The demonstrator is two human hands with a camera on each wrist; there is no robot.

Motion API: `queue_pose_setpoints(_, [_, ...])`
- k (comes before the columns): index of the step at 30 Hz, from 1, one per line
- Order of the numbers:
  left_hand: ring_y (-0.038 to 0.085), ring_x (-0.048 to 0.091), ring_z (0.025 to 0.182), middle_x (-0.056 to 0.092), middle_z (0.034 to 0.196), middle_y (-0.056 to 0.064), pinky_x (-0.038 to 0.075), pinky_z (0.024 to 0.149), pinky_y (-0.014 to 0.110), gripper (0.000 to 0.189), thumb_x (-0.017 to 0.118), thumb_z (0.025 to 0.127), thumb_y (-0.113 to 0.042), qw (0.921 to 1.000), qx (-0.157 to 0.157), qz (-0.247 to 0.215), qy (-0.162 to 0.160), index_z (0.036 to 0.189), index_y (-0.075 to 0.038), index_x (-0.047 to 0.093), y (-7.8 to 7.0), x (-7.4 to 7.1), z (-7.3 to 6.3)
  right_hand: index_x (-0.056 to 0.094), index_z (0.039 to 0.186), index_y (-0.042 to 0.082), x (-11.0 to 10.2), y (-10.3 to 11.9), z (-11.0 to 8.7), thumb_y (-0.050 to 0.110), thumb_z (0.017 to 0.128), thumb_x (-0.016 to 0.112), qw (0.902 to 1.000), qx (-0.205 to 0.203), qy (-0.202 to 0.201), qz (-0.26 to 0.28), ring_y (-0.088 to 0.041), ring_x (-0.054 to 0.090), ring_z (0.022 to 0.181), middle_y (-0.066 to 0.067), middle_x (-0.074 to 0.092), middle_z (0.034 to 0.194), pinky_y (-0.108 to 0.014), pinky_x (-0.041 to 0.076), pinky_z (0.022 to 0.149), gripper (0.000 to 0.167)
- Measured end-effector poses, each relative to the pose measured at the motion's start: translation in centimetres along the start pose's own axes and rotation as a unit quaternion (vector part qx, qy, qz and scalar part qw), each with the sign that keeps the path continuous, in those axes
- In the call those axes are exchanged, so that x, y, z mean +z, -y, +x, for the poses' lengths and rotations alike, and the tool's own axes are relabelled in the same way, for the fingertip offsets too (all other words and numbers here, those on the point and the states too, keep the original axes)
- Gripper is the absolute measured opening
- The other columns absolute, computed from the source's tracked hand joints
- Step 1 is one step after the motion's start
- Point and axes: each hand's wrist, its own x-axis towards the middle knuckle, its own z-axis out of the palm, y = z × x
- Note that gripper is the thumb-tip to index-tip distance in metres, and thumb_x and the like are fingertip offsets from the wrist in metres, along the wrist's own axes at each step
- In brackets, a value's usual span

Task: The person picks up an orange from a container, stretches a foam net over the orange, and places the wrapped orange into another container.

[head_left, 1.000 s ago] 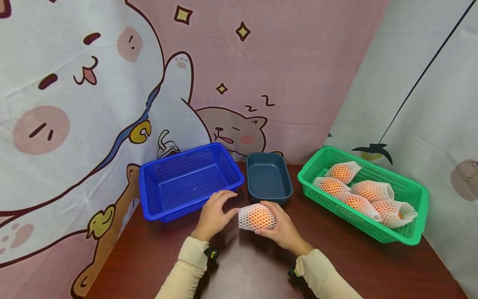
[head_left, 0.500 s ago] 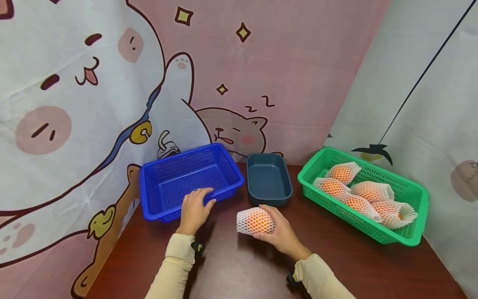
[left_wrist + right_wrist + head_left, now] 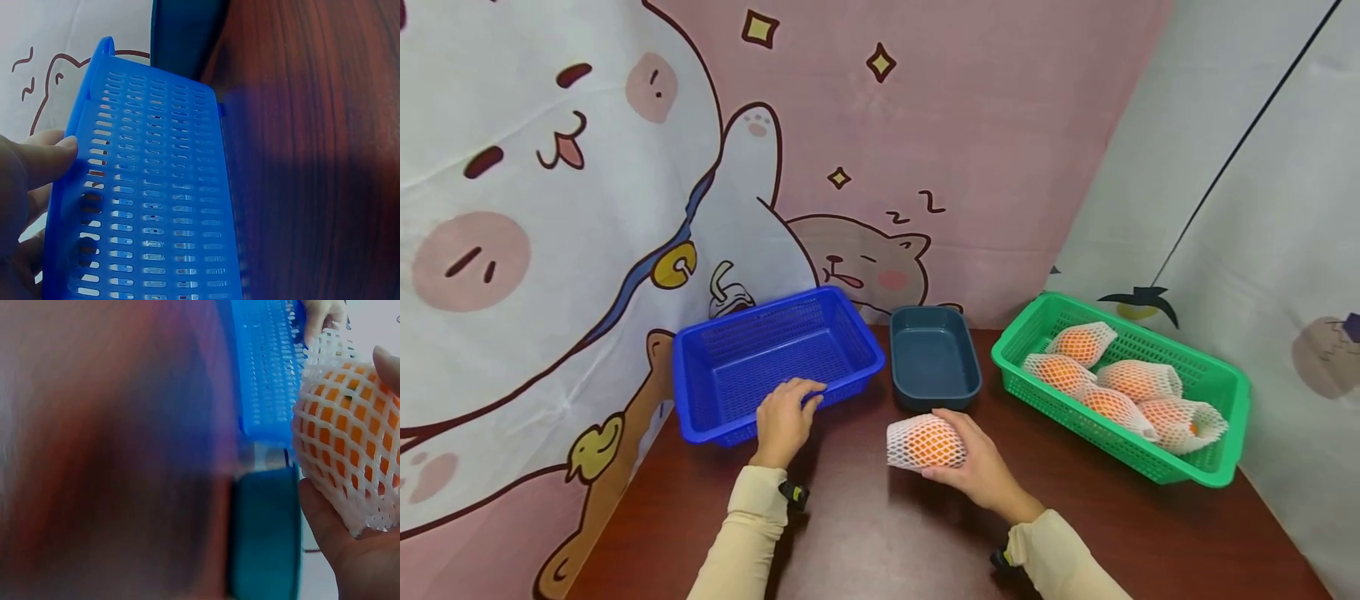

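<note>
My right hand (image 3: 981, 467) grips an orange in a white foam net (image 3: 927, 442) above the table, in front of the dark teal tray (image 3: 936, 402). Close up in the right wrist view, the netted orange (image 3: 350, 431) lies between thumb and fingers, the net's loose end pointing away from the palm. My left hand (image 3: 781, 423) is at the near rim of the blue basket (image 3: 850, 385). In the left wrist view its thumb (image 3: 59, 153) laps the basket's rim, with the other fingers on the inner side, partly hidden by the wall.
At the right, a green basket (image 3: 1150, 467) holds several more oranges in foam nets (image 3: 1138, 380). The teal tray stands between the two baskets near the back. A printed cloth (image 3: 985, 150) hangs behind the dark wooden table (image 3: 865, 542).
My left hand has drawn away from the netted orange, leftward to the blue basket's near rim. The right hand keeps holding the orange, nearly in place. The head view has shifted slightly.
</note>
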Motion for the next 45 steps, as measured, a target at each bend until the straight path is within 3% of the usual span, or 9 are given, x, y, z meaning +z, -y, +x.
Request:
queue_pose_setpoints(6, [0.024, 0.067, 0.091, 0.071, 0.1, -0.006, 0.051, 0.066, 0.043, 0.019, 0.078, 0.083, -0.02, 0.9998, -0.012, -0.002, 0.018, 0.1, -0.028, 0.076, 0.2, -0.4, 0.2, 0.05, 0.139, 0.012, -4.0, -0.1, 1.1, 0.031, 0.064, 0.092, 0.9984, -0.004, -0.043, -0.036, -0.019, 0.051, 0.11, -0.002, 0.054, 0.129, -0.045, 0.043, 0.087, 0.088])
queue_pose_setpoints(12, [0.024, 0.067, 0.091, 0.072, 0.099, -0.007, 0.051, 0.066, 0.043, 0.02, 0.079, 0.081, -0.02, 0.9997, -0.014, -0.002, 0.018, 0.099, -0.029, 0.077, 0.1, -0.3, 0.2, 0.044, 0.143, 0.008, -10.3, -0.2, 3.4, 0.021, 0.067, 0.09, 0.9914, 0.009, -0.087, -0.098, -0.035, 0.048, 0.117, -0.017, 0.05, 0.135, -0.056, 0.037, 0.09, 0.089])
queue_pose_setpoints(17, [0.023, 0.067, 0.09, 0.071, 0.1, -0.008, 0.051, 0.065, 0.043, 0.02, 0.08, 0.081, -0.019, 0.9998, -0.011, -0.005, 0.017, 0.098, -0.029, 0.077, 0.0, -0.2, 0.3, 0.043, 0.144, 0.008, -15.4, 0.4, 5.3, 0.018, 0.069, 0.089, 0.9819, 0.008, -0.125, -0.142, -0.042, 0.044, 0.122, -0.021, 0.047, 0.138, -0.063, 0.033, 0.093, 0.088])
queue_pose_setpoints(21, [0.024, 0.068, 0.088, 0.072, 0.099, -0.007, 0.051, 0.065, 0.044, 0.021, 0.081, 0.08, -0.019, 0.9999, -0.004, -0.009, 0.009, 0.098, -0.028, 0.077, -0.1, -0.3, 0.5, 0.04, 0.146, 0.01, -18.5, 0.3, 6.5, 0.02, 0.072, 0.087, 0.9764, 0.034, -0.141, -0.16, -0.044, 0.042, 0.122, -0.023, 0.045, 0.138, -0.065, 0.032, 0.092, 0.088])
queue_pose_setpoints(26, [0.025, 0.068, 0.086, 0.072, 0.099, -0.005, 0.051, 0.064, 0.044, 0.021, 0.081, 0.079, -0.019, 0.9999, 0.01, -0.01, 0.001, 0.097, -0.027, 0.077, -0.1, -0.3, 0.4, 0.033, 0.15, 0.008, -21.1, -2.2, 7.5, 0.029, 0.079, 0.082, 0.9702, 0.093, -0.148, -0.168, -0.048, 0.037, 0.126, -0.026, 0.038, 0.143, -0.066, 0.028, 0.096, 0.089])
queue_pose_setpoints(31, [0.025, 0.068, 0.087, 0.073, 0.099, -0.006, 0.051, 0.065, 0.045, 0.02, 0.081, 0.079, -0.019, 1.0, 0.007, -0.006, -0.001, 0.097, -0.027, 0.077, 0.2, -0.2, 0.2, 0.018, 0.154, 0.004, -22.5, -6.5, 7.8, 0.043, 0.086, 0.072, 0.9649, 0.165, -0.12, -0.165, -0.051, 0.024, 0.135, -0.028, 0.024, 0.152, -0.069, 0.022, 0.101, 0.095])
queue_pose_setpoints(37, [0.026, 0.068, 0.086, 0.073, 0.1, -0.006, 0.051, 0.066, 0.045, 0.02, 0.081, 0.079, -0.017, 0.9999, 0.01, -0.013, 0.001, 0.097, -0.027, 0.077, 0.2, -0.3, 0.2, 0.014, 0.151, -0.008, -23.7, -11.0, 6.9, 0.05, 0.087, 0.067, 0.9513, 0.244, -0.076, -0.173, -0.057, 0.032, 0.124, -0.039, 0.028, 0.143, -0.07, 0.029, 0.094, 0.101])
queue_pose_setpoints(42, [0.025, 0.068, 0.086, 0.073, 0.1, -0.005, 0.051, 0.065, 0.045, 0.02, 0.081, 0.079, -0.018, 0.9999, 0.012, -0.009, 0.002, 0.097, -0.027, 0.077, 0.2, -0.3, 0.2, 0.009, 0.147, -0.015, -24.2, -13.0, 5.7, 0.053, 0.086, 0.067, 0.9301, 0.317, 0.007, -0.186, -0.062, 0.03, 0.121, -0.045, 0.025, 0.139, -0.071, 0.031, 0.092, 0.108])
queue_pose_setpoints(45, [0.026, 0.068, 0.085, 0.073, 0.099, -0.005, 0.051, 0.065, 0.046, 0.02, 0.08, 0.08, -0.018, 0.9999, 0.01, -0.009, 0.002, 0.097, -0.027, 0.077, 0.3, -0.3, 0.2, 0.006, 0.147, -0.016, -24.2, -13.4, 5.6, 0.054, 0.086, 0.066, 0.9222, 0.335, 0.052, -0.185, -0.063, 0.026, 0.123, -0.047, 0.02, 0.14, -0.071, 0.03, 0.094, 0.111])
